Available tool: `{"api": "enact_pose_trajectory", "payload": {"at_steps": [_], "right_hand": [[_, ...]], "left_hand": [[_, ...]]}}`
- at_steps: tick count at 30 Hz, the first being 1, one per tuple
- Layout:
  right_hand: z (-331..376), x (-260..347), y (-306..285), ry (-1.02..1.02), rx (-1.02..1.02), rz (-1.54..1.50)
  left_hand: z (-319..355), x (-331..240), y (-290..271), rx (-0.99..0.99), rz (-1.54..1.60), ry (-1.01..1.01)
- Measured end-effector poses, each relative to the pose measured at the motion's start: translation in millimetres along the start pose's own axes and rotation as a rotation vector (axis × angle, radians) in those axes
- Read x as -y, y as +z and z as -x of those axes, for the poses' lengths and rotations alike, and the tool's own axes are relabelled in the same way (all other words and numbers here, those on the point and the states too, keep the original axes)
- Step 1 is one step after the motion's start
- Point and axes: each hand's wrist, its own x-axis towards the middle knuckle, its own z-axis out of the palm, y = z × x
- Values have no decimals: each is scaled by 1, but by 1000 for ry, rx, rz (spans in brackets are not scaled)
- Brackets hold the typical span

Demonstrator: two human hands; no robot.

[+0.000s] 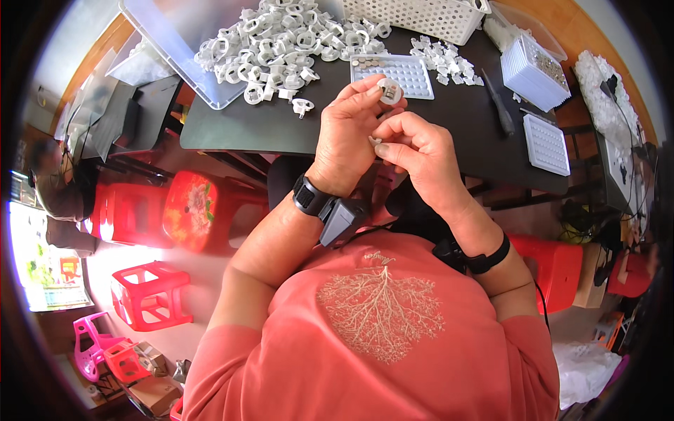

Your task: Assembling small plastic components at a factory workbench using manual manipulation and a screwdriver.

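Observation:
My left hand (pixel 349 126) is raised above the near edge of the dark table, its thumb and fingers closed on a round white plastic part (pixel 390 91) with a small dark fitting in its middle. Just right of it, my right hand (pixel 420 149) pinches a small white plastic piece (pixel 375 142) between thumb and forefinger. Behind the hands lies a pale tray (pixel 414 78) with rows of pockets, several holding small round metal discs (pixel 365 62). A big heap of white ring-shaped plastic parts (pixel 270 45) spreads to the left of that tray.
Small white pieces (pixel 446 62) lie right of the tray. Further right are a dark screwdriver-like tool (pixel 500 105), a stack of white trays (pixel 537 70) and another pocketed tray (pixel 546 144). A white perforated basket (pixel 425 19) stands behind. Red stools (pixel 151 295) stand at left; a person (pixel 60 189) sits there.

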Motion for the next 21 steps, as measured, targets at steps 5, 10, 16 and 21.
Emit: {"api": "enact_pose_trajectory", "payload": {"at_steps": [5,10,16,21], "right_hand": [[3,6,0,-23,-35,-69],[3,6,3,18,-21,-188],[6,6,6,-33,-54,-103],[8,7,8,-143,-81,-14]], "left_hand": [[1,0,7,-46,-7,-4],[0,-1,7,-13,5,-15],[5,-4,14,-25,7,-28],[1,-1,4,17,43,-23]]}}
